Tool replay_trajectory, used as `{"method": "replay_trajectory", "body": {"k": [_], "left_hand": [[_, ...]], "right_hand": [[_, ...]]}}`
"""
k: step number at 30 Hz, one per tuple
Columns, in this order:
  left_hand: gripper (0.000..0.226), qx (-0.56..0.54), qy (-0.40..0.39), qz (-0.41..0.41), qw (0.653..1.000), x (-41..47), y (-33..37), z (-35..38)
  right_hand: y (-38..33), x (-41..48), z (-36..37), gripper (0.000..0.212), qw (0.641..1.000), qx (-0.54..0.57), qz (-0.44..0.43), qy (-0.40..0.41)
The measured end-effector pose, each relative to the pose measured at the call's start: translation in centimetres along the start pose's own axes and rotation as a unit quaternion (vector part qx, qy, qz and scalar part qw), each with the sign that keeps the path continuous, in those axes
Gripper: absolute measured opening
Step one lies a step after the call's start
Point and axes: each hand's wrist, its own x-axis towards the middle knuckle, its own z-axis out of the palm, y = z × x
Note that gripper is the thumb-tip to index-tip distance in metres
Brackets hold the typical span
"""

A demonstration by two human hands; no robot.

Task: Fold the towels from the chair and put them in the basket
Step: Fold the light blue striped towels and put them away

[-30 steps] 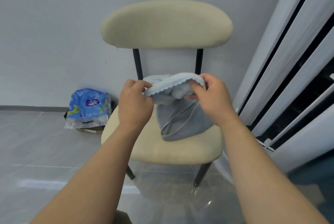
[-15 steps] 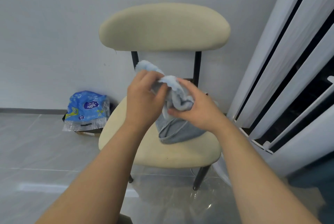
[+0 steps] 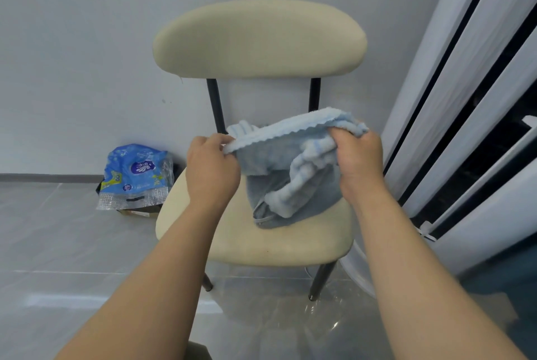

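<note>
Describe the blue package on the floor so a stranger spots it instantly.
Find the cream padded chair. Left of its seat, on the grey tiled floor, lies a crinkled blue plastic package. It alone is glossy with printed logos.

Head cam faces fwd/down, near the chair (image 3: 258, 39).

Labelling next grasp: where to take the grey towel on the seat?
Probably the grey towel by its hemmed near corner, from front-left: it lies bare on the chair seat, while the light blue towel gripped by the left hand and right hand hangs over the rest.
</note>
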Motion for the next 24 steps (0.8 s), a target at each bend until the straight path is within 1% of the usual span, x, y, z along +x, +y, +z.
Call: {"method": "replay_trajectory", "body": {"k": [1, 2, 4, 5, 6, 8, 9, 11, 12, 13, 14, 15, 16, 17, 19, 20, 21, 22, 23, 24], "left_hand": [[0.03, -0.025, 0.001, -0.032, 0.999, 0.1, 0.1, -0.1], [0.024, -0.047, 0.004, -0.052, 0.998, 0.0, 0.4, -0.2], [0.013, -0.074, 0.008, -0.064, 0.995, -0.2, 1.0, -0.3], [0.015, -0.084, 0.012, -0.059, 0.995, -0.3, 1.3, -0.3], [0.017, -0.098, 0.017, -0.054, 0.994, -0.4, 1.4, -0.3], [0.018, -0.143, 0.016, -0.038, 0.989, -0.4, 1.7, -0.3], [0.017, -0.17, 0.001, -0.025, 0.985, -0.6, 1.9, -0.4], [0.011, -0.229, -0.052, 0.001, 0.972, -1.0, 2.4, -0.6], [0.012, -0.257, -0.087, 0.01, 0.963, -1.2, 2.7, -0.7], [0.018, -0.279, -0.124, 0.016, 0.952, -1.4, 2.9, -0.9], [0.027, -0.292, -0.157, 0.022, 0.943, -1.5, 3.0, -1.0], [0.037, -0.291, -0.183, 0.029, 0.939, -1.6, 3.0, -1.1], [0.044, -0.281, -0.198, 0.037, 0.938, -1.7, 3.0, -1.1], [0.048, -0.262, -0.203, 0.047, 0.942, -1.7, 2.9, -1.0], [0.049, -0.183, -0.175, 0.082, 0.964, -1.5, 2.3, -0.7], [0.05, -0.135, -0.15, 0.101, 0.974, -1.3, 1.9, -0.4], [0.05, -0.092, -0.127, 0.116, 0.981, -1.0, 1.4, -0.2], [0.05, -0.056, -0.111, 0.121, 0.985, -0.8, 0.9, 0.0], [0.05, -0.025, -0.1, 0.121, 0.987, -0.6, 0.4, 0.2], [0.05, 0.002, -0.096, 0.116, 0.989, -0.4, -0.1, 0.2]], "right_hand": [[0.1, 0.2, -0.2, 0.019, 0.999, -0.032, -0.014, 0.005], [0.3, 0.5, -0.3, 0.024, 0.996, -0.089, -0.026, 0.007], [1.1, 1.0, -0.4, 0.031, 0.979, -0.203, -0.038, -0.003], [1.5, 1.0, -0.4, 0.032, 0.969, -0.243, -0.044, -0.015], [1.8, 1.0, -0.3, 0.029, 0.961, -0.268, -0.054, -0.038], [2.1, 0.7, -0.2, 0.023, 0.959, -0.253, -0.07, -0.11], [2.2, 0.5, -0.2, 0.034, 0.954, -0.24, -0.072, -0.162], [2.5, 0.0, 0.0, 0.077, 0.932, -0.22, -0.069, -0.279], [2.7, -0.2, 0.3, 0.095, 0.919, -0.22, -0.058, -0.324], [2.7, -0.5, 0.6, 0.107, 0.908, -0.216, -0.046, -0.356], [2.9, -0.7, 1.0, 0.111, 0.902, -0.219, -0.037, -0.37], [2.9, -0.9, 1.2, 0.108, 0.9, -0.223, -0.036, -0.372], [3.0, -1.1, 1.3, 0.1, 0.901, -0.228, -0.041, -0.366], [3.0, -1.0, 1.3, 0.085, 0.903, -0.23, -0.042, -0.36], [3.1, -0.6, 1.1, 0.044, 0.913, -0.204, -0.031, -0.353], [3.0, -0.5, 1.0, 0.028, 0.922, -0.18, -0.011, -0.343], [2.8, -0.3, 0.9, 0.018, 0.933, -0.15, 0.012, -0.328], [2.6, 0.0, 0.7, 0.011, 0.94, -0.128, 0.031, -0.316], [2.2, 0.0, 0.4, 0.008, 0.942, -0.117, 0.04, -0.312], [1.9, 0.1, 0.1, 0.019, 0.942, -0.116, 0.041, -0.313]]}}
